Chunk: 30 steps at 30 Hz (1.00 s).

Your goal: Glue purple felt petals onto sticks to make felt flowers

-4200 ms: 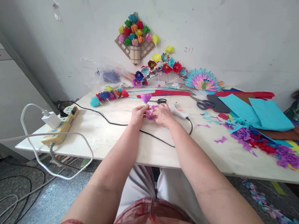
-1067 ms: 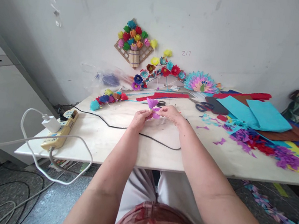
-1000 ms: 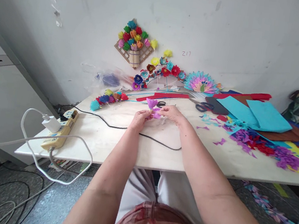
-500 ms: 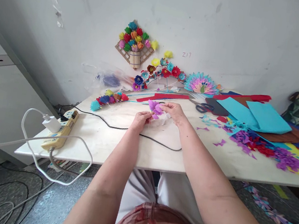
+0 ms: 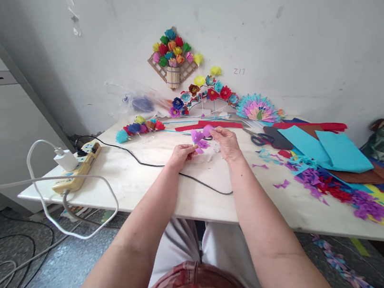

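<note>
Above the middle of the table, my left hand (image 5: 182, 156) pinches a purple paper flower (image 5: 197, 137) at its base. My right hand (image 5: 226, 142) is closed on a rounded purple petal (image 5: 208, 130) at the flower's upper right side. Whether that petal is joined to the flower I cannot tell. Beneath the hands lies some whitish, see-through material, partly hidden by them. Purple paper scraps (image 5: 282, 183) are scattered to the right of my right hand.
Scissors (image 5: 263, 139) lie behind my right hand, near blue paper sheets (image 5: 344, 152) and piled petals (image 5: 370, 205). A black cable (image 5: 146, 163) crosses the table under my forearms. A power strip (image 5: 78, 170) sits at the left. Finished paper flowers (image 5: 136, 127) lie at the back left.
My right fingers have shifted slightly up, and a single rounded petal now stands out from the flower between them. My left hand keeps its place.
</note>
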Each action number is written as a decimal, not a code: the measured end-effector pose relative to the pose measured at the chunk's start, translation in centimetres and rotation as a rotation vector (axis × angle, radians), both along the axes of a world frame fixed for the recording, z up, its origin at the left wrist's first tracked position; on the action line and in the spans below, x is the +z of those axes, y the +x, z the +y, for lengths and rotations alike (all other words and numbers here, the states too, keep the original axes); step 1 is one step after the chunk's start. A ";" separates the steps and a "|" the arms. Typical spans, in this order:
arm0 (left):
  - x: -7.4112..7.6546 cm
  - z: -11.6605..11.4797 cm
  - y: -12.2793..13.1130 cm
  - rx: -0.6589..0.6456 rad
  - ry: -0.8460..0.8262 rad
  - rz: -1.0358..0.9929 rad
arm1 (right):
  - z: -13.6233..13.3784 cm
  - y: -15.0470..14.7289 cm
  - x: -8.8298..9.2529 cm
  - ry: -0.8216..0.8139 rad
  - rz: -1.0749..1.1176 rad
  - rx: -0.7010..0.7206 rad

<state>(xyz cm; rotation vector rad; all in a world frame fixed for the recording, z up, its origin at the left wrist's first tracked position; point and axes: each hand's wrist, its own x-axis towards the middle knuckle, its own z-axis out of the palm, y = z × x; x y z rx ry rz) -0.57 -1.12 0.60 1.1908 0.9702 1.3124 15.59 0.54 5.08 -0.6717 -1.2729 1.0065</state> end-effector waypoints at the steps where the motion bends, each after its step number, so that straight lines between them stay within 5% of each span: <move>1: 0.0 0.0 0.0 -0.001 -0.003 0.005 | 0.0 0.1 0.2 -0.010 0.018 -0.028; 20: -0.2 0.1 0.1 -0.008 0.003 0.060 | -0.6 -1.9 -1.0 -0.375 0.051 0.122; 30: -0.2 0.2 0.1 -0.013 0.008 0.067 | -0.5 -2.5 -1.2 -0.377 0.065 0.006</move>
